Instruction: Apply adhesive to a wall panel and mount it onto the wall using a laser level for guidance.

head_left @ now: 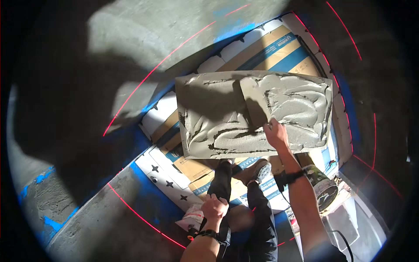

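My right hand (276, 133) is closed round a trowel (255, 102), its handle mostly hidden by my fingers. The flat, dark grey blade lies against wet grey mortar (302, 104). This mortar coats a large rectangular tile (184, 83), with curved ridges on the right half and a smoother, shadowed patch at the upper left. Closed in a loose fist, my left hand (214, 206) is over my left leg, away from the tile. Nothing shows between its fingers.
Beneath the tile are cardboard boxes (187, 168) with blue bands, over white panels (162, 168) with black crosses. A round container (326, 194) stands near my right forearm. Red laser lines cross the grey floor (131, 43). My shoe (262, 170) is close to the tile's near edge.
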Available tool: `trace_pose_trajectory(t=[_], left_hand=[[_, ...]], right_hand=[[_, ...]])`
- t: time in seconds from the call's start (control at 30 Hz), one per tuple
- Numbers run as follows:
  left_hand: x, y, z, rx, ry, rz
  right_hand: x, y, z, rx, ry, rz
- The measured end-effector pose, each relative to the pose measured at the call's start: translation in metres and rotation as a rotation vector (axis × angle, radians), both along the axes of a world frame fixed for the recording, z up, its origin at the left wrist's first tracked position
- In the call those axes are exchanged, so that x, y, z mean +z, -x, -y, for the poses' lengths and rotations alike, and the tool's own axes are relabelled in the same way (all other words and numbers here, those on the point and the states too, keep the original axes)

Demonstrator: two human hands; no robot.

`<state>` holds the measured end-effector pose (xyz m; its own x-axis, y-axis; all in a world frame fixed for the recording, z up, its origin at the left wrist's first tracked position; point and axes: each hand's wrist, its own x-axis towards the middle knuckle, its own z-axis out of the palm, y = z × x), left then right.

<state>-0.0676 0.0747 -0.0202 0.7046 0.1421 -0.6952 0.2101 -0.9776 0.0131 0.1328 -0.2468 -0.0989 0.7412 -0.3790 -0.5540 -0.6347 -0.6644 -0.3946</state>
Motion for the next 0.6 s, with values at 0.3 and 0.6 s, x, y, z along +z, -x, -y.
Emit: trace_pose_trajectory(t=[0.3, 0.6], left_hand=[[-0.007, 0.003, 0.003, 0.041, 0.056, 0.088], [0.003, -0.001, -0.005, 0.067, 0.003, -0.003]], right_hand=[[0.021, 0.075, -0.024, 0.321, 0.276, -0.271], [0.058, 0.078, -0.106, 0.203, 0.048, -0.102]])
